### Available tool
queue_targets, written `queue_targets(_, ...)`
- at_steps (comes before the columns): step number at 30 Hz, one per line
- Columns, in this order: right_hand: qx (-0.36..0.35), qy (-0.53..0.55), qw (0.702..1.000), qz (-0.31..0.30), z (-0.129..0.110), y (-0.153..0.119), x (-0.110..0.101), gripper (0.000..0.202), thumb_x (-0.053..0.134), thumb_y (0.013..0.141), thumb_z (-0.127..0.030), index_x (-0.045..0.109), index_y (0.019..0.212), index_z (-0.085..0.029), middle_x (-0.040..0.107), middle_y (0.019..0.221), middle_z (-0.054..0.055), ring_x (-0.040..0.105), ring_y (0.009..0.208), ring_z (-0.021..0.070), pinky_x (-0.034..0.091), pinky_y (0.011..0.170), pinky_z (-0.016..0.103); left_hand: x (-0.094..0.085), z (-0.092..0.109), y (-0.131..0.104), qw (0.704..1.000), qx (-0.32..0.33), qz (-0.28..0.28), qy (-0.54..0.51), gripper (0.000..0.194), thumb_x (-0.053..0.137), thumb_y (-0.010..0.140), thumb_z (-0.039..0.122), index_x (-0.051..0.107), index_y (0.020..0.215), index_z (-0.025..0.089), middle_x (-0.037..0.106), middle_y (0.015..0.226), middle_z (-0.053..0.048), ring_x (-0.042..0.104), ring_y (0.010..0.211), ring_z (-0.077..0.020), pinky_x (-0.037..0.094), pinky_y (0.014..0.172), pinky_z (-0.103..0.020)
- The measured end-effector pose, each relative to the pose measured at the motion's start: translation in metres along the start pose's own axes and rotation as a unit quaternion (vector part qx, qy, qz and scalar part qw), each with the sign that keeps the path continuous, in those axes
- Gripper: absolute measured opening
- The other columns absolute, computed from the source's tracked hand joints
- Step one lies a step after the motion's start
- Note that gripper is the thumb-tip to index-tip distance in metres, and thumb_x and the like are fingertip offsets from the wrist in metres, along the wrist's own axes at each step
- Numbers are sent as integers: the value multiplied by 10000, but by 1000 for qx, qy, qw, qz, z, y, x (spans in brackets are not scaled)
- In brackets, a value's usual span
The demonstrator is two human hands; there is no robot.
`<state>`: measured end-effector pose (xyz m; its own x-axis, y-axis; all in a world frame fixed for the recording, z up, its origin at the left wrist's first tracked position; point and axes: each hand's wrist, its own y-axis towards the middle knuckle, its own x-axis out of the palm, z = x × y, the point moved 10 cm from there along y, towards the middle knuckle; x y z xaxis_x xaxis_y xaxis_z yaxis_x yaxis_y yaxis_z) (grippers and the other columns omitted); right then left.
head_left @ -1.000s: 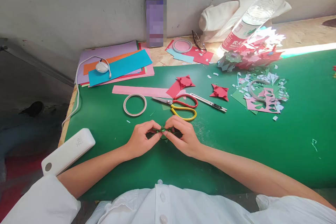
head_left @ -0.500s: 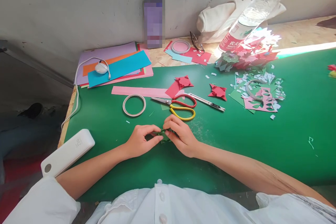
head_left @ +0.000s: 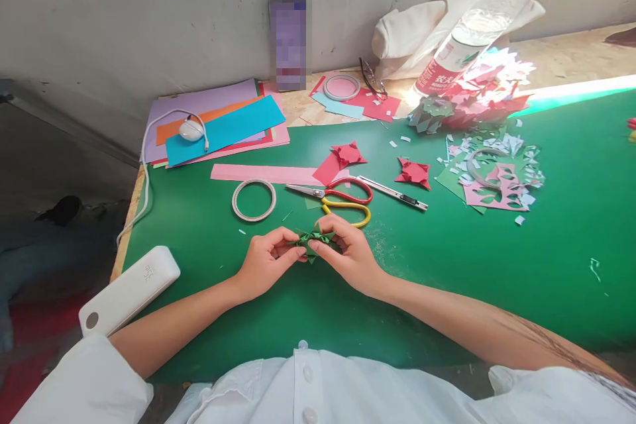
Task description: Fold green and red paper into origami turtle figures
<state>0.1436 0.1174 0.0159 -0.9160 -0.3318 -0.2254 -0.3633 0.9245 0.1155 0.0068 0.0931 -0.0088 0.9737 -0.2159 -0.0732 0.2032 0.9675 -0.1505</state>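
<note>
— What's that dark green star-shaped folded paper piece [head_left: 314,237] like?
— Matt and crisply creased, same as the small red folded-paper star [head_left: 413,173].
— And the broad green tabletop [head_left: 447,291]?
— Smooth, with a soft sheen (the pale wood-chip board [head_left: 301,109] behind it looks rougher).
— Those red-and-yellow-handled scissors [head_left: 324,193]?
— Grey metal blades [head_left: 305,191], glossy handles [head_left: 370,195].
— The tall clear bottle [head_left: 463,53]?
— Shiny, see-through plastic.
</note>
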Motion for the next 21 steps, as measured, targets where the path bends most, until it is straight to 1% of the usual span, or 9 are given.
queue_targets(3,2,18,1000,-2,0,2,0,208,633,923,-383,575,847,-198,594,872,30,522,742,106,430,606,239,4,0,-2,1000,-1,-11,5,201,734,824,340,598,776,200,736,748,25,782,741,-153,632,710,-202)
queue_targets(6,-6,27,1000,-13,-2,2,2,201,623,927,-367,605,825,-196,601,847,27,532,733,106,437,607,243,8,3,-3,999,3,-28,24,138,740,812,295,646,794,195,763,774,14,773,752,-136,607,705,-176)
queue_targets(8,-17,25,999,-15,-4,2,1,186,625,921,-342,618,807,-195,596,804,16,522,719,102,427,622,245,10,5,-2,999,8,-37,37,112,748,798,278,675,809,194,766,768,16,756,722,-120,592,693,-166)
queue_targets(11,-29,16,999,-19,-6,2,0,157,637,899,-305,631,789,-193,592,761,8,507,700,100,410,634,251,10,7,0,998,13,-42,51,120,765,769,274,690,809,190,739,725,27,736,685,-109,586,685,-165)
queue_targets(13,-32,11,999,-26,-7,2,1,151,641,887,-291,637,775,-191,595,752,8,509,689,100,407,633,253,10,8,0,998,12,-45,53,127,759,766,283,688,807,186,731,736,23,741,694,-117,594,694,-176)
queue_targets(17,-19,-2,999,-39,-6,2,3,146,652,883,-296,659,779,-193,608,748,9,514,687,102,402,642,257,9,4,0,998,-7,-39,49,136,743,785,301,672,777,185,734,735,13,746,677,-133,593,658,-192)
queue_targets(21,13,-12,1000,-25,-2,2,1,181,646,892,-326,629,778,-186,586,736,7,470,670,97,364,614,253,6,-3,0,998,-39,-25,31,165,731,813,341,657,783,197,755,709,7,755,653,-154,618,659,-224)
